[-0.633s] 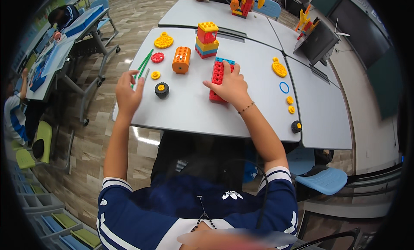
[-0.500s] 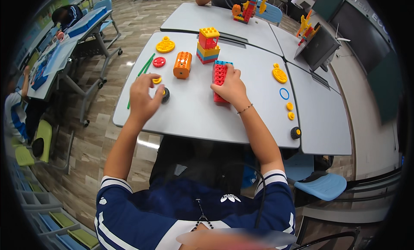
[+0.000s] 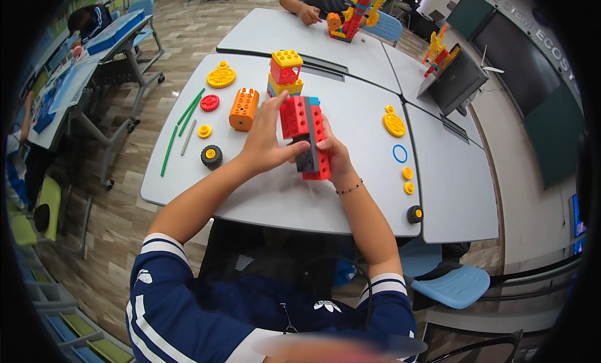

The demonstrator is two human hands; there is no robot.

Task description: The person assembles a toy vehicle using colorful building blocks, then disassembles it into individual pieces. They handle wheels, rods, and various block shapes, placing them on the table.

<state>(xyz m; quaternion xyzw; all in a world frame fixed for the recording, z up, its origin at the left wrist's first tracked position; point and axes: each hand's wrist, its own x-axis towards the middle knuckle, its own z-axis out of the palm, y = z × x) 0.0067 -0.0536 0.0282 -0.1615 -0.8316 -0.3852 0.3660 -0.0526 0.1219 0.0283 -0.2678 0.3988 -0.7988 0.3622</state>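
Observation:
My right hand (image 3: 339,156) grips a red building-block assembly (image 3: 295,117) from its right side, above the near half of the table. On the assembly's other side, my left hand (image 3: 266,144) holds it between thumb and fingers. Grey pieces run along the block's middle, and a bit of blue shows at its far end. Just behind stands a stack of yellow and red blocks (image 3: 287,70), its lower part partly hidden by my left fingers. An orange studded block (image 3: 244,109) and a black wheel with a yellow hub (image 3: 211,156) lie to the left.
At left lie a yellow gear (image 3: 221,77), a red gear (image 3: 210,103), green rods (image 3: 169,151), a grey rod (image 3: 188,138) and a yellow pulley (image 3: 205,132). Along the right are another yellow gear (image 3: 394,124), a blue ring (image 3: 400,153) and a small wheel (image 3: 415,214). Someone sits across.
My right hand has lifted and turned the red block assembly. My left hand has left the small wheel, moving right to take hold of the assembly. The view has shifted slightly.

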